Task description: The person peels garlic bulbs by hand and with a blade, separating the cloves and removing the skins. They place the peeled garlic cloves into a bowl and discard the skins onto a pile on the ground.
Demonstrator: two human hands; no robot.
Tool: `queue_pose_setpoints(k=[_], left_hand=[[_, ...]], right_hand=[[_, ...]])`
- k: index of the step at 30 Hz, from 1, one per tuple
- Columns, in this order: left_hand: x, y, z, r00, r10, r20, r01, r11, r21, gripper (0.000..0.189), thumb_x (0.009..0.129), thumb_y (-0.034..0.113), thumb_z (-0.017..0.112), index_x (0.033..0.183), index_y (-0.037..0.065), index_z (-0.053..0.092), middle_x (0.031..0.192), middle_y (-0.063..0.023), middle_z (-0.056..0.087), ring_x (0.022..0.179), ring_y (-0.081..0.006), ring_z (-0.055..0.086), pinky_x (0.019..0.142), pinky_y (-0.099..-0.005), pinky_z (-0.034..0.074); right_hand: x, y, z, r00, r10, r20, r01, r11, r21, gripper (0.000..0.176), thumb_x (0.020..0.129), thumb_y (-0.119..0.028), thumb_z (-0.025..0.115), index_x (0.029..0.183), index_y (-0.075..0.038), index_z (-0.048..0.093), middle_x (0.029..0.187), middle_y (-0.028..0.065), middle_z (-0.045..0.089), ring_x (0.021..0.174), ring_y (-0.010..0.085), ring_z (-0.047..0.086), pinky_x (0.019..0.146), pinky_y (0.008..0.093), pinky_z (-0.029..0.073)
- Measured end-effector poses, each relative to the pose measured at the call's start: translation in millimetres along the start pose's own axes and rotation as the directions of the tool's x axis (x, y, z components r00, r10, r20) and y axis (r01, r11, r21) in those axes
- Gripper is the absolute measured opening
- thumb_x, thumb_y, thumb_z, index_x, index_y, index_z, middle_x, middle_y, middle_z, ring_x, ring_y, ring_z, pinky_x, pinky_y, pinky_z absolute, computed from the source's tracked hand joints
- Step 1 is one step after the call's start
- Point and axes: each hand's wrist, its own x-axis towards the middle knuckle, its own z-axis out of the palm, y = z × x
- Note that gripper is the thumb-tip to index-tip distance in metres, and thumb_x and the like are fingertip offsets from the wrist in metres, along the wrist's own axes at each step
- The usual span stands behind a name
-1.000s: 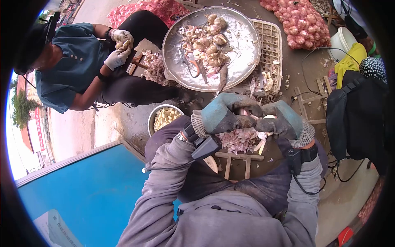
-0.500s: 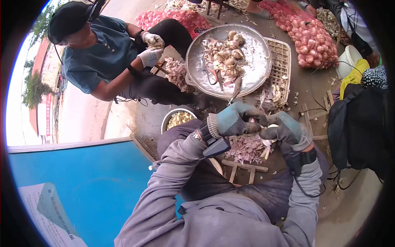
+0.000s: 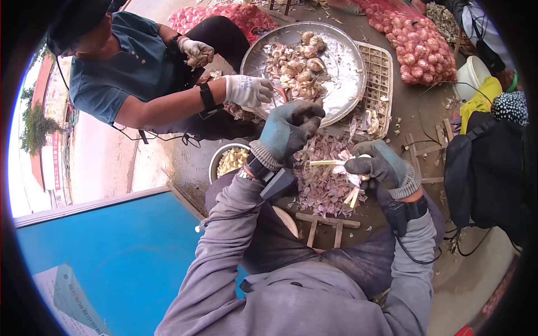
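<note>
My right hand (image 3: 384, 168), in a blue and dark grey glove, is closed on partly peeled garlic (image 3: 353, 178). Pale stem pieces and papery skin stick out of its fingers to the left and below. My left hand (image 3: 288, 131), gloved alike, is raised at the near edge of the round metal tray (image 3: 354, 87), its fingers curled. What they hold, if anything, is hidden. Whole garlic bulbs (image 3: 305, 70) and loose skins lie on the tray. Below my hands is a heap of pinkish garlic skins (image 3: 322, 190).
A bowl of peeled cloves (image 3: 230, 162) stands left of my left hand. A co-worker's white-gloved hand (image 3: 249, 91) reaches to the tray, which rests on a plastic crate (image 3: 381, 73). Red net sacks of garlic (image 3: 423, 50), a wooden stool (image 3: 328, 221) and a black bag (image 3: 485, 173) are around.
My left hand has moved left and up, away from my right hand, which keeps the garlic. The co-worker's hands have parted, one now reaching over the tray's edge.
</note>
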Motion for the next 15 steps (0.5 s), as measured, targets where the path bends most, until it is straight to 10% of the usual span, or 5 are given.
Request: queue_pose_setpoints(k=[6,8,10,12,15], left_hand=[[39,-52,-7,0.962,0.006,-0.271,0.12,0.887,0.447,0.026,0.093,0.014,0.073,0.117,0.003,0.072,0.093,-0.0054,0.072,0.085,-0.0112,0.064,0.074,-0.0272,0.053],[44,-67,-6,0.949,0.102,-0.299,0.024,0.921,0.389,0.029,0.089,0.01,0.075,0.117,0.003,0.072,0.093,-0.0112,0.076,0.082,-0.0156,0.069,0.075,-0.0312,0.055],[42,-49,-13,0.963,-0.167,-0.213,0.142,0.982,-0.128,0.024,0.095,0.013,0.071,0.116,0.002,0.073,0.095,-0.0048,0.072,0.081,-0.0114,0.065,0.071,-0.025,0.053],[38,-31,-28,0.991,-0.101,-0.086,0.089,0.987,-0.13,0.023,0.097,0.011,0.067,0.117,0.001,0.071,0.099,-0.0042,0.071,0.08,-0.0092,0.064,0.069,-0.0234,0.052],[27,-16,-33,0.998,-0.002,-0.062,-0.003,0.997,-0.075,0.03,0.097,0.002,0.058,0.126,0.001,0.066,0.107,-0.0065,0.068,0.079,-0.0099,0.063,0.068,-0.0242,0.053]], right_hand=[[24,10,9,0.978,0.208,-0.015,-0.199,0.952,0.231,0.038,0.097,-0.036,0.067,0.105,0.001,0.063,0.086,0.009,0.068,0.062,0.0128,0.065,0.047,0.0258,0.051],[28,16,9,0.996,0.072,0.054,-0.07,0.997,-0.039,0.038,0.102,-0.032,0.053,0.115,0.004,0.058,0.096,0.0128,0.07,0.067,0.0167,0.066,0.049,0.0306,0.053],[37,15,9,0.978,0.208,0.022,-0.208,0.956,0.209,0.041,0.104,-0.03,0.044,0.117,0.007,0.055,0.1,0.0158,0.071,0.07,0.0187,0.067,0.051,0.0325,0.053],[38,5,12,0.95,0.297,0.095,-0.3,0.789,0.536,0.041,0.104,-0.028,0.043,0.117,0.009,0.053,0.102,0.0164,0.071,0.069,0.0177,0.067,0.051,0.0309,0.052],[40,8,16,0.963,0.264,-0.058,-0.267,0.962,-0.047,0.036,0.098,-0.032,0.062,0.106,0.004,0.064,0.093,0.0147,0.072,0.073,0.0182,0.068,0.054,0.0314,0.052]])
